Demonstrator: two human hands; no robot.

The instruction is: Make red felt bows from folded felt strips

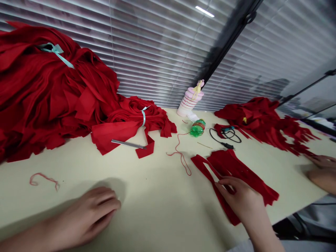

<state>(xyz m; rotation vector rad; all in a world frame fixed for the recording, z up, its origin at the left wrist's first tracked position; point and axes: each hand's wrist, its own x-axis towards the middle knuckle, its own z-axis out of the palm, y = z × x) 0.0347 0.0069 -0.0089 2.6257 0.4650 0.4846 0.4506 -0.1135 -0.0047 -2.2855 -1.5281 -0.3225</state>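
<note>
My right hand point(243, 196) pinches the edge of a long red fabric strip point(203, 167) between thumb and forefinger. The strip lies along the left side of a flat stack of red fabric pieces point(236, 168), with a narrow gap between them at the top. My left hand point(97, 211) rests on the table well to the left, its fingers curled in; I see nothing in it, though its palm side is hidden. A loop of red thread point(181, 157) runs from a green plastic bottle piece point(197, 128) wound with red thread.
Metal tweezers point(128, 144) lie by a tied red fabric bundle point(131, 113). A larger red heap point(52, 94) fills the left. Behind stands a pink-topped container point(189, 101). A black cord point(223, 141) lies near more red fabric point(257, 117). Another person's hand point(322, 161) is at right.
</note>
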